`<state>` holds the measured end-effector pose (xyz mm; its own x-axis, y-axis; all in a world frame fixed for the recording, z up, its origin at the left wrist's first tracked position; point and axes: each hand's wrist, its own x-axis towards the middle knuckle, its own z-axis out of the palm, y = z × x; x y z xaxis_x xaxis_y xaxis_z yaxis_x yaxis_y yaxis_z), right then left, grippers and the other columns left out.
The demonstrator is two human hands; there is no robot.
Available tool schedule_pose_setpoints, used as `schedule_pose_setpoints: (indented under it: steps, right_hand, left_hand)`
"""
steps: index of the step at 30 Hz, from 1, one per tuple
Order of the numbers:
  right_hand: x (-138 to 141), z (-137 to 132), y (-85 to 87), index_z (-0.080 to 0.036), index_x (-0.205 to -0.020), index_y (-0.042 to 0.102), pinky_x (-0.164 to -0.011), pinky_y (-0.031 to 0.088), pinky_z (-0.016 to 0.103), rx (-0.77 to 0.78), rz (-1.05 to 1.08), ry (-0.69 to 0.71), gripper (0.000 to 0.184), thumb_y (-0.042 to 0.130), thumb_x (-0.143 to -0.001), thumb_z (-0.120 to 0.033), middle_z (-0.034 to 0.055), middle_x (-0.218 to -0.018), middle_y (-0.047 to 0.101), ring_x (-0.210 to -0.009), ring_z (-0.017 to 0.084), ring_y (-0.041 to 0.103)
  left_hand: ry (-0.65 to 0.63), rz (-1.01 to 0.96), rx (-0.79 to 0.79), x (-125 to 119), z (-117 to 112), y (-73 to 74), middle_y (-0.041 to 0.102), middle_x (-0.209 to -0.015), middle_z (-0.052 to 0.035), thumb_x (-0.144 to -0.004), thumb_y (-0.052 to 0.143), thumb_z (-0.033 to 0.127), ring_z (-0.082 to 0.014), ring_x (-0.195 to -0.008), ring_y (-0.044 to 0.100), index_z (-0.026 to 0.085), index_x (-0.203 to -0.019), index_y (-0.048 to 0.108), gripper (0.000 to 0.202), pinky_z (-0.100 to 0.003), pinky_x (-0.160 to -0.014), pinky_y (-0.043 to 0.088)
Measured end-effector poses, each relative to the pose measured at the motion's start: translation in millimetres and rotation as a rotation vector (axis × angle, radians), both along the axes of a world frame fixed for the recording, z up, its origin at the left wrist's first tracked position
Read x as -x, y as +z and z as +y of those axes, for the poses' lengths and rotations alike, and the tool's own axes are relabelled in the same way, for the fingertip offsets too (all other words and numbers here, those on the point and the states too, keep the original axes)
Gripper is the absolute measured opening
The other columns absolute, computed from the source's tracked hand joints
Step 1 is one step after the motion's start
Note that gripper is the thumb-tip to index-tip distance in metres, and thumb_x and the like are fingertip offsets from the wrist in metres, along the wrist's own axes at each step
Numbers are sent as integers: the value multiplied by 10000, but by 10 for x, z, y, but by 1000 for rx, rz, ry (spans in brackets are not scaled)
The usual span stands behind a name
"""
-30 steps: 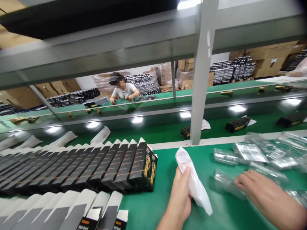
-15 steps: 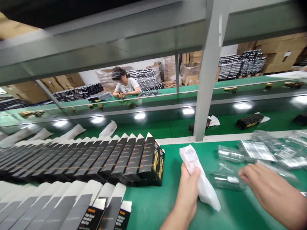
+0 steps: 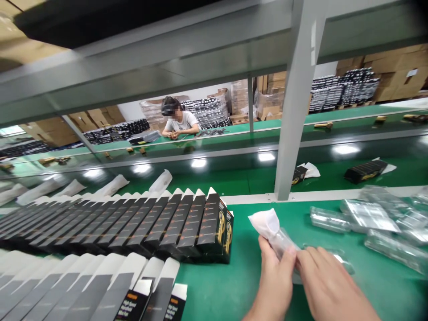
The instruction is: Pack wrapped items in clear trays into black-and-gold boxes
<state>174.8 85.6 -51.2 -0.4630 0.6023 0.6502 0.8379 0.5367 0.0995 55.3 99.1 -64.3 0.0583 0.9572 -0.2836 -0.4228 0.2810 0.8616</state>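
Note:
Above the green worktop, my left hand (image 3: 276, 276) is closed round a white wrapped packet (image 3: 265, 223), whose loose upper end sticks out past my thumb. A clear plastic shell (image 3: 284, 240) lies over the packet's middle part. My right hand (image 3: 326, 278) is closed at the lower end, its fingertips touching my left thumb, and grips the shell there. Its fingers hide the lower end of both. Another piece of clear plastic (image 3: 343, 261) shows partly behind my right knuckles.
Black printed boxes (image 3: 187, 218) with open flaps stand in a long row at left; grey-sided boxes (image 3: 90, 294) stand in front. Clear shells (image 3: 369, 216) are heaped at right. A metal post (image 3: 294, 133) rises ahead. White packets (image 3: 160, 182) lie on the belt. A person (image 3: 180, 120) sits across.
My right hand has come left from the clear shells to the packet, bringing a clear shell onto it. My left hand has shifted slightly right. Boxes on the belt have moved right.

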Motion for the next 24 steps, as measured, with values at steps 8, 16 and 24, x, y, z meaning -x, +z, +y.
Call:
schedule_pose_setpoints:
  steps: [8, 16, 24]
  right_hand:
    - [-103, 18, -38, -167, -849, 451, -660, 363, 349, 68, 46, 27, 148, 338, -882, -77, 48, -732, 473, -671, 206, 483]
    - [-296, -2, -68, -226, -865, 471, -580, 470, 173, 578, 306, 57, 201, 335, -987, -309, -27, -755, 561, -665, 88, 565]
    - [-720, 17, -81, -222, -909, 501, -597, 460, 174, 398, 265, -46, 147, 402, -970, -313, -5, -795, 570, -680, 99, 568]
  left_hand:
    - [-119, 93, -195, 40, 42, 10, 555, -1183, -135, -796, 654, 439, -219, -1077, 533, 136, -1234, 400, 590, -279, -954, 410]
    - [-148, 259, -247, 52, 32, 114, 571, -1124, -98, -758, 667, 515, -201, -1020, 522, 138, -1189, 437, 617, -242, -871, 429]
    - [-102, 223, -158, 31, 41, 98, 568, -1037, -78, -806, 628, 447, -168, -937, 515, 146, -1114, 466, 460, -233, -835, 405]
